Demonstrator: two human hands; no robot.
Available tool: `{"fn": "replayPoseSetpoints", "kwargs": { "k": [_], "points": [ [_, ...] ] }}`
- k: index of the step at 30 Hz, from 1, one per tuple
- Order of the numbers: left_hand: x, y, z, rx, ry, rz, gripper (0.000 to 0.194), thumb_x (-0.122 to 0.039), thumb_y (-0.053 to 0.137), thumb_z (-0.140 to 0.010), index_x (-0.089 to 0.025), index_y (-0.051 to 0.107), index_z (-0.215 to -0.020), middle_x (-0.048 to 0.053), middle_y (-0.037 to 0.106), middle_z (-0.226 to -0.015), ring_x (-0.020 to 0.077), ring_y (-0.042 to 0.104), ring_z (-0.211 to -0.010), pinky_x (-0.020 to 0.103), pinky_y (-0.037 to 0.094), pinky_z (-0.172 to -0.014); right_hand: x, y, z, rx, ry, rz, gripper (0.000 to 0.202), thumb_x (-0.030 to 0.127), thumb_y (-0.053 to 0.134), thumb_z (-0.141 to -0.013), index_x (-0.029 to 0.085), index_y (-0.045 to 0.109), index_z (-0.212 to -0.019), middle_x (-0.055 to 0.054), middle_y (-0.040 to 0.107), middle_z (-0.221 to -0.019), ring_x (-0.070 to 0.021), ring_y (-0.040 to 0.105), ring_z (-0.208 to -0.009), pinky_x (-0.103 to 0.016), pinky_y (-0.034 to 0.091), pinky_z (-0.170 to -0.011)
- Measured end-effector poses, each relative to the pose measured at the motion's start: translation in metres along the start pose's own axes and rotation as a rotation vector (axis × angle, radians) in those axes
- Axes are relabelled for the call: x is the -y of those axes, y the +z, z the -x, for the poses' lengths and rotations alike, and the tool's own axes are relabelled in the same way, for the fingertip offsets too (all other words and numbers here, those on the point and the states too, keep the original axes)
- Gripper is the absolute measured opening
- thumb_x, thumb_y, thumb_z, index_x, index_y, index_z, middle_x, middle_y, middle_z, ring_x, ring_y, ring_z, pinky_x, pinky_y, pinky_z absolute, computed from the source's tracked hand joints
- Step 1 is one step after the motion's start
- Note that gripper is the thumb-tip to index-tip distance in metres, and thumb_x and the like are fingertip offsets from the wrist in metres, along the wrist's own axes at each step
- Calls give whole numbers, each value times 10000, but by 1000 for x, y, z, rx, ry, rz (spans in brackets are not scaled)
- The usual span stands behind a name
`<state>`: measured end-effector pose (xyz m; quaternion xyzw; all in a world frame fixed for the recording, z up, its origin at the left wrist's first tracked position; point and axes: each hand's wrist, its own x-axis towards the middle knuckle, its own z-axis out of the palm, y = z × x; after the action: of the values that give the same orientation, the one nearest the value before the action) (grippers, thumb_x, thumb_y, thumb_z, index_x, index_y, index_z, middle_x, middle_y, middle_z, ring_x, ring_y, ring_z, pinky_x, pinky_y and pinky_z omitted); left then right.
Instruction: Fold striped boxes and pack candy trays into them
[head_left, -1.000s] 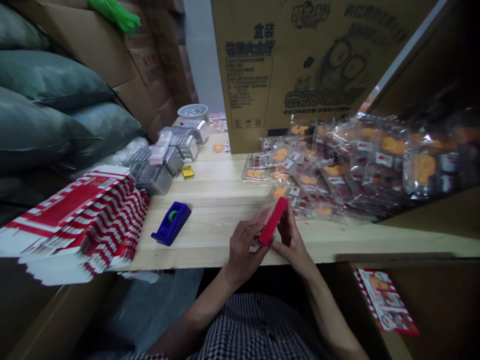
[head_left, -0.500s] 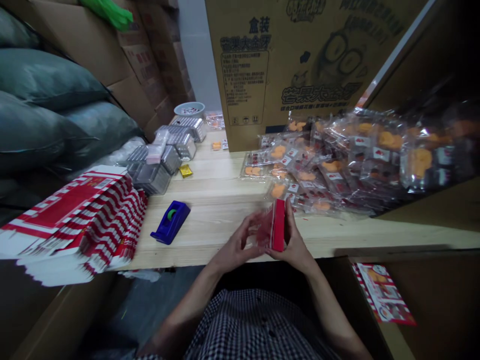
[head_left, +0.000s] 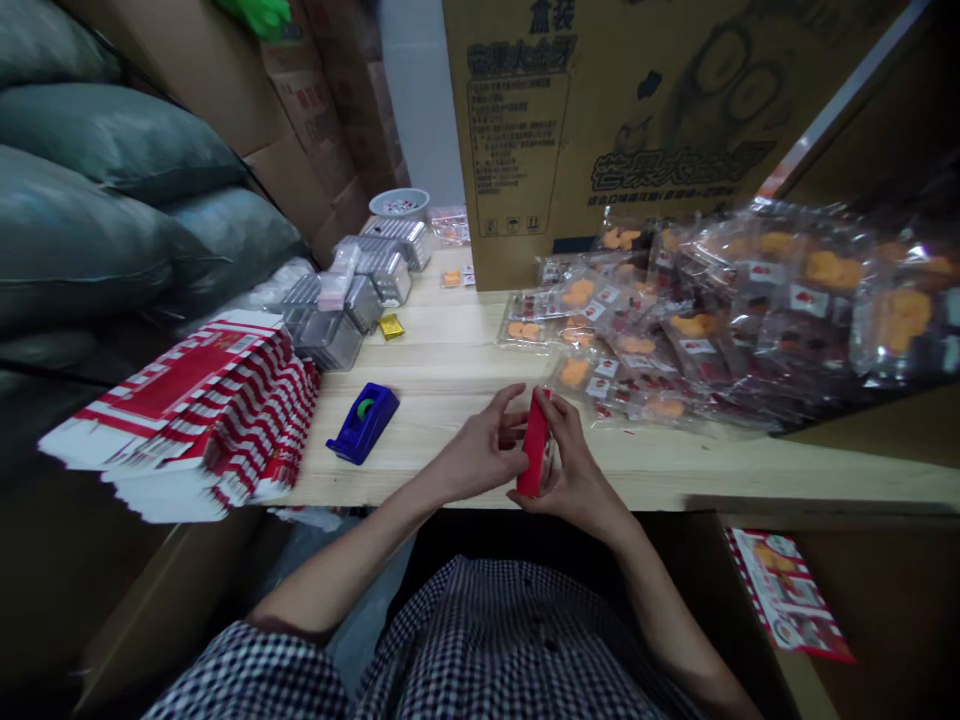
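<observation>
A small red box (head_left: pixel 535 445) stands on edge between my hands, close to the front edge of the wooden table (head_left: pixel 442 385). My right hand (head_left: pixel 574 465) grips it from the right, with the thumb at its lower end and fingers at its top. On the other side, my left hand (head_left: pixel 487 447) has its fingers apart beside the box. The left thumb is at or near the red face; whether it touches is unclear. To the left lies a blue tape dispenser (head_left: pixel 364 424) with a green core.
Flat red-and-white cartons (head_left: pixel 195 400) are stacked at the left, with clear plastic cases (head_left: pixel 326 335) behind. A yellow packet (head_left: pixel 391 326) lies near them. Clear bags with orange pieces (head_left: pixel 675 330) pile up at the right before a large cardboard box (head_left: pixel 517 150).
The box has turned so its narrow red side faces me. My left hand has loosened, its fingers now spread beside the box. The view has shifted slightly, moving the table items rightward.
</observation>
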<state>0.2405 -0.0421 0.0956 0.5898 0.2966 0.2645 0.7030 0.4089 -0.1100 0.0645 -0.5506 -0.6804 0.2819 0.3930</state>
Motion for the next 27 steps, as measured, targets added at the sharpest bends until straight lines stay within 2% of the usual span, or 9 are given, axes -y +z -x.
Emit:
{"fn": "replayPoseSetpoints", "kwargs": {
  "k": [3, 6, 9, 14, 21, 27],
  "points": [
    [-6, -11, 4, 13, -9, -3, 692, -121, 685, -778, -200, 441, -1421, 141, 732, -1106, 236, 721, -955, 375, 571, -827, 5, 8, -4, 15, -30, 62, 1197, 247, 831, -590, 338, 148, -1569, -95, 120, -1585, -325, 231, -1485, -458, 344, -1159],
    [-5, -22, 8, 41, -25, -69, 388, -148, 670, -785, -146, 667, -1173, 103, 764, -981, 211, 728, -898, 318, 560, -809, 6, 13, -5, 58, -56, 104, 1171, 253, 823, -595, 323, 173, -1566, -103, 128, -1582, -328, 215, -1488, -462, 336, -1161],
    [4, -28, 13, 7, -49, -189, 205, -163, 660, -773, -132, 754, -953, 76, 771, -882, 186, 721, -779, 269, 546, -717, 3, 17, -3, 89, -50, 132, 1089, 239, 790, -599, 313, 250, -1542, -109, 137, -1585, -340, 259, -1471, -461, 371, -1134],
    [26, -25, 18, -101, -5, -237, 187, -179, 634, -788, -137, 778, -899, 50, 760, -792, 174, 695, -708, 246, 524, -645, -2, 20, 1, 93, -65, 222, 922, 212, 748, -603, 272, 402, -1456, -131, 172, -1581, -348, 291, -1454, -472, 379, -1119],
    [55, -21, 31, -171, -79, 49, 172, -239, 693, -770, -126, 780, -866, 54, 759, -785, 172, 706, -722, 288, 569, -741, -10, 18, 1, 248, -103, 282, 900, 179, 732, -604, 297, 420, -1440, -116, 142, -1594, -377, 216, -1478, -542, 335, -1137],
    [91, -16, 47, -326, -59, 30, 125, -170, 658, -753, -120, 752, -819, 27, 741, -753, 131, 679, -662, 224, 536, -663, -19, 30, 6, 360, -169, 268, 941, 145, 738, -597, 306, 396, -1459, -113, 116, -1601, -395, 150, -1491, -567, 304, -1150]
  ]
}}
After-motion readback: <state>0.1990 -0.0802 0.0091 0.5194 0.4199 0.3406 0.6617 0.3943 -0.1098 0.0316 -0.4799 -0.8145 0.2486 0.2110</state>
